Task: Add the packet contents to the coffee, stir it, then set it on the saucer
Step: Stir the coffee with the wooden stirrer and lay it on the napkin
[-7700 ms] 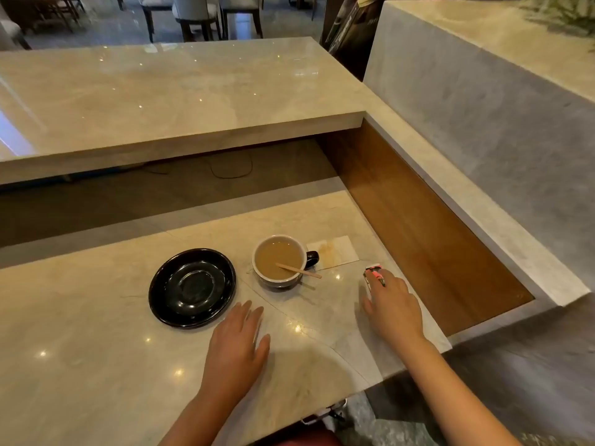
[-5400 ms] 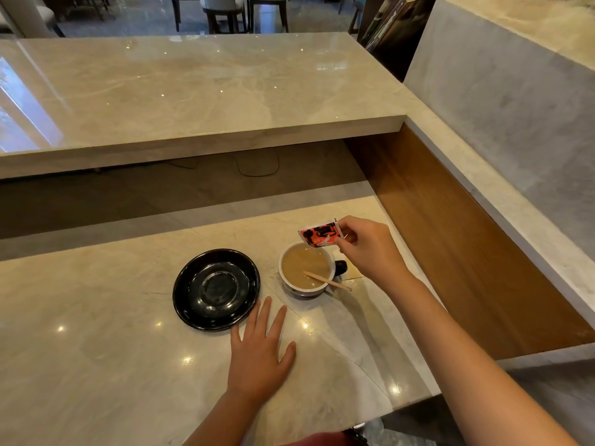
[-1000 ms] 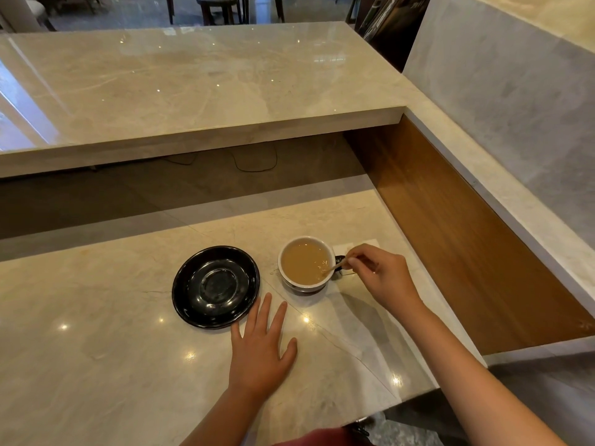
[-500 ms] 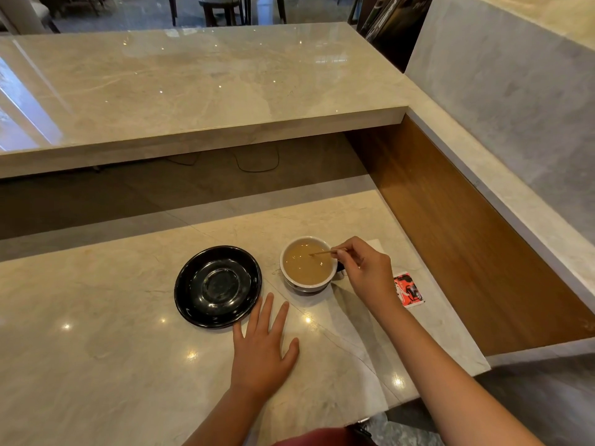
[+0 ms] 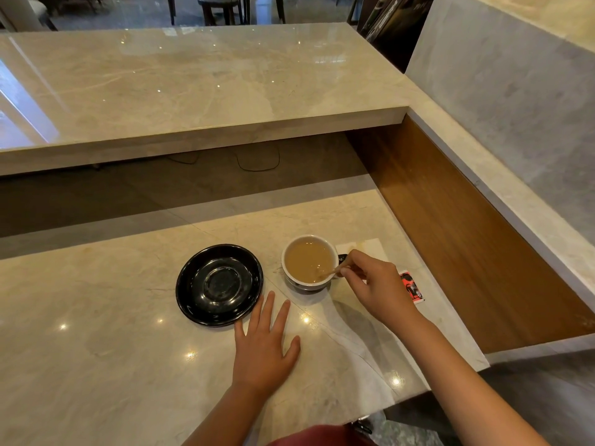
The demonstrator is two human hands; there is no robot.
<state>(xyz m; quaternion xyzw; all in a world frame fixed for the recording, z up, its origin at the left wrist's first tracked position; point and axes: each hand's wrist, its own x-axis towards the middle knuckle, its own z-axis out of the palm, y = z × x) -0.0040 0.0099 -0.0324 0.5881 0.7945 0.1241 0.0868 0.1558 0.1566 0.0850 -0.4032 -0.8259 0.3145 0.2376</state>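
Stirring is the step in hand: the right hand (image 5: 376, 284) pinches a thin wooden stirrer (image 5: 329, 273) dipped in the white cup of milky coffee (image 5: 309, 261) on the pale marble worktop (image 5: 96, 317), the left hand (image 5: 262, 346) lies flat and empty, and next the cup needs lifting onto the glossy black saucer (image 5: 220, 284) just beside it.

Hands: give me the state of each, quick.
Left hand: open, flat on the counter, holding nothing.
Right hand: closed on the stir stick, its tip in the coffee cup.
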